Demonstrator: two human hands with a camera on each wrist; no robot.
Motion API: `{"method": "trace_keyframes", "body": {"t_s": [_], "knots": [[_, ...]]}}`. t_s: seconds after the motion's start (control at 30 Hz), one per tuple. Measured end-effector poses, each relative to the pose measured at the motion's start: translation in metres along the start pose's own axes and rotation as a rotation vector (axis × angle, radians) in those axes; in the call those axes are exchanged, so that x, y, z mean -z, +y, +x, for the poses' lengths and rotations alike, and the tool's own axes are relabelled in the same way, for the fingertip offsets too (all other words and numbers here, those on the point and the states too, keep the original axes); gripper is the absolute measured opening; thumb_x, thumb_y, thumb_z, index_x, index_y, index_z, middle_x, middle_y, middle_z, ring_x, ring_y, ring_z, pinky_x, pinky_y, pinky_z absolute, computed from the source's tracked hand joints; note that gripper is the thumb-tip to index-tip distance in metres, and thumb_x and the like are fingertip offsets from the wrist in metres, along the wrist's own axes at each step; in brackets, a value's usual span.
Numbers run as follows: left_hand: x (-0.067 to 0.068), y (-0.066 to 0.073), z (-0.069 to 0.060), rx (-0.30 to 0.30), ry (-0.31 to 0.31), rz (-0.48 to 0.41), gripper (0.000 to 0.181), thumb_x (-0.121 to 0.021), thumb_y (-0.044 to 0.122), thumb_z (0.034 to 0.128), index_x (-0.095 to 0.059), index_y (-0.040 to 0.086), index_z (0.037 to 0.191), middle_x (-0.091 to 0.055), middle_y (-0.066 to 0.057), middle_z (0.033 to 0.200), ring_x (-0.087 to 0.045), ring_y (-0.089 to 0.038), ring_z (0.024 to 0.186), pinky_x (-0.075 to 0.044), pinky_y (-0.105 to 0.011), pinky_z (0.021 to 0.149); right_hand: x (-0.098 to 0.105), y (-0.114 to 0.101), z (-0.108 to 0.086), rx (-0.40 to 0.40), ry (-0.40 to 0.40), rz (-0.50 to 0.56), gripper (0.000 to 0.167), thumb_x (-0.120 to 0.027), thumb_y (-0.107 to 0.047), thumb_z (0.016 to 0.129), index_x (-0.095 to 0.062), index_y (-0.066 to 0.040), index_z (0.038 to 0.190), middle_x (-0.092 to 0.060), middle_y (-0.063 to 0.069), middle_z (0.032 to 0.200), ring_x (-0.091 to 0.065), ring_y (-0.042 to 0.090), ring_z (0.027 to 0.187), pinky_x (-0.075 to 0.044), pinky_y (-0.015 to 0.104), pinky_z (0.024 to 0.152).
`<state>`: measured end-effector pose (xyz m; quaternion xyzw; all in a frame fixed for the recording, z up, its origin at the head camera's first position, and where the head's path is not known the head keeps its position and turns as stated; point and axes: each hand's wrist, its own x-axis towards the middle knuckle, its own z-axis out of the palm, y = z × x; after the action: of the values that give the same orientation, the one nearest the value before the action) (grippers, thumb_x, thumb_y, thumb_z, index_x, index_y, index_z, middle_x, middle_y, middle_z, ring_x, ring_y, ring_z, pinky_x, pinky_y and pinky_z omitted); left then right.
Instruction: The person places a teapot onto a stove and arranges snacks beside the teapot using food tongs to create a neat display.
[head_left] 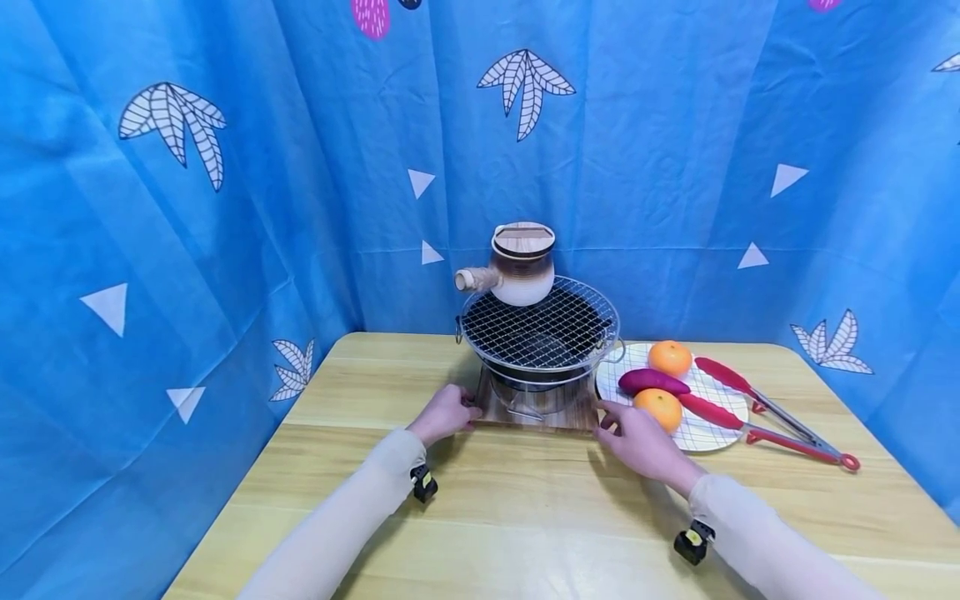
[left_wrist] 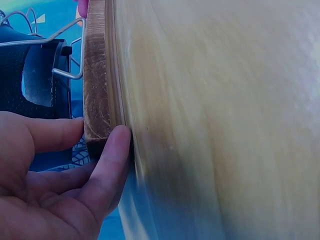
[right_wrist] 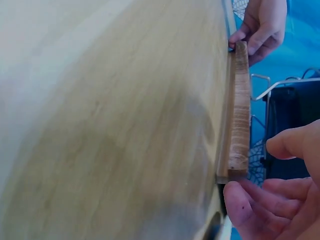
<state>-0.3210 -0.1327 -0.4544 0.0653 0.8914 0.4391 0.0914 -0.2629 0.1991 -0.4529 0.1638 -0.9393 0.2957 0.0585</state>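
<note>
A dark wooden board (head_left: 542,421) lies on the table under a round black grill stove with a wire rack (head_left: 540,329). On the rack's back part stands a lidded clay pot (head_left: 522,279) with a side handle. My left hand (head_left: 448,414) pinches the board's left front corner; in the left wrist view the thumb (left_wrist: 60,134) meets its upper face and a finger reaches its underside. At the right front corner, my right hand (head_left: 636,437) has its fingertips by the board's end, the thumb (right_wrist: 287,142) standing apart from it.
To the right, a white checked plate (head_left: 708,437) holds two oranges (head_left: 670,358) and a purple sweet potato (head_left: 652,382). Red-tipped tongs (head_left: 795,446) lie across the plate's right side onto the table (head_left: 517,533). Blue curtains (head_left: 637,150) hang behind and at both sides.
</note>
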Motion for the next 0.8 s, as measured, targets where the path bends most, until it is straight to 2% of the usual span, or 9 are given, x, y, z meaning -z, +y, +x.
{"method": "trace_keyframes", "body": {"t_s": [0.13, 0.23, 0.4, 0.63, 0.8], "knots": [[0.001, -0.001, -0.002, 0.001, -0.004, 0.011, 0.035, -0.070, 0.008, 0.0918, -0.061, -0.011, 0.119, -0.068, -0.022, 0.105, -0.072, -0.020, 0.071, -0.061, -0.035, 0.076, 0.008, -0.006, -0.007, 0.026, 0.007, -0.013, 0.046, -0.071, -0.016, 0.091, -0.062, -0.001, 0.134, -0.072, 0.001, 0.093, -0.062, 0.008, 0.076, -0.052, 0.023, 0.063], [0.001, -0.001, -0.001, -0.008, -0.003, 0.018, 0.035, -0.070, 0.009, 0.0922, -0.061, -0.011, 0.120, -0.068, -0.021, 0.104, -0.071, -0.020, 0.071, -0.060, -0.036, 0.079, 0.017, -0.009, -0.013, 0.055, 0.024, -0.029, 0.043, -0.072, -0.016, 0.091, -0.065, -0.002, 0.131, -0.073, 0.003, 0.098, -0.064, 0.011, 0.082, -0.057, 0.029, 0.069], [-0.002, -0.001, -0.001, -0.010, -0.012, 0.000, 0.038, -0.070, 0.008, 0.0923, -0.059, -0.012, 0.122, -0.069, -0.020, 0.101, -0.071, -0.020, 0.071, -0.060, -0.033, 0.072, 0.030, -0.004, -0.027, 0.130, 0.059, -0.071, 0.040, -0.073, -0.016, 0.091, -0.066, -0.004, 0.128, -0.072, 0.011, 0.117, -0.069, 0.023, 0.095, -0.061, 0.043, 0.080], [-0.003, -0.003, 0.000, 0.005, -0.018, -0.025, 0.038, -0.070, 0.008, 0.0926, -0.059, -0.011, 0.124, -0.067, -0.020, 0.104, -0.071, -0.020, 0.072, -0.059, -0.029, 0.069, 0.048, 0.006, -0.040, 0.184, 0.077, -0.141, 0.045, -0.076, -0.021, 0.091, -0.065, -0.008, 0.132, -0.066, 0.013, 0.126, -0.059, 0.034, 0.117, -0.053, 0.058, 0.095], [0.001, -0.004, 0.001, 0.007, -0.019, -0.024, 0.038, -0.070, 0.007, 0.0925, -0.058, -0.012, 0.123, -0.068, -0.022, 0.104, -0.071, -0.021, 0.071, -0.059, -0.031, 0.069, 0.062, 0.014, -0.040, 0.240, 0.109, -0.192, 0.045, -0.079, -0.017, 0.087, -0.067, -0.009, 0.129, -0.063, 0.016, 0.130, -0.054, 0.041, 0.124, -0.050, 0.065, 0.096]]}}
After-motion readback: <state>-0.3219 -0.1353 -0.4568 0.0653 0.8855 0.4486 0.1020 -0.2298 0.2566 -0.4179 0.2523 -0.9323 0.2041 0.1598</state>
